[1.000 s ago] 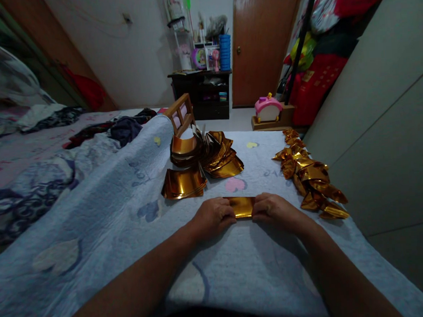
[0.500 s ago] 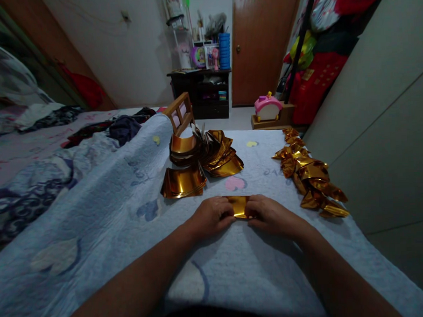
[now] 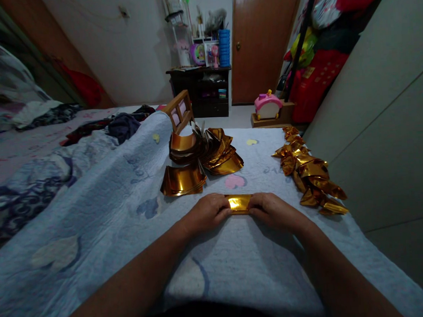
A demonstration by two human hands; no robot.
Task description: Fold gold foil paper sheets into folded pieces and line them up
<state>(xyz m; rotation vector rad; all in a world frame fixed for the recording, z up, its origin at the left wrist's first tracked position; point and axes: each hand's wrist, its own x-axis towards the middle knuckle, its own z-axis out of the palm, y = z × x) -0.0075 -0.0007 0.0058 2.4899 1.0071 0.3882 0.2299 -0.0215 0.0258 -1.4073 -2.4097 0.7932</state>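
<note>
A folded strip of gold foil paper point(image 3: 238, 203) lies on the pale blue quilt point(image 3: 105, 214) in front of me. My left hand point(image 3: 207, 214) presses its left end and my right hand point(image 3: 272, 211) presses its right end, fingers curled over the paper. Just beyond my hands sits a curved stack of flat gold sheets point(image 3: 183, 180), and behind it a larger fanned heap of gold sheets point(image 3: 211, 151). To the right runs a row of folded gold pieces point(image 3: 308, 175).
A small wooden frame point(image 3: 180, 114) stands behind the gold heap. Crumpled clothes point(image 3: 124, 125) lie on the bed at the left. A pale cupboard wall point(image 3: 381, 123) borders the quilt's right edge. Farther off are a dark cabinet point(image 3: 203, 91), a pink toy point(image 3: 266, 105) and a brown door point(image 3: 258, 39).
The visible part of the gold paper between my hands has become narrower in height. Both hands stayed on its ends, shifting only slightly.
</note>
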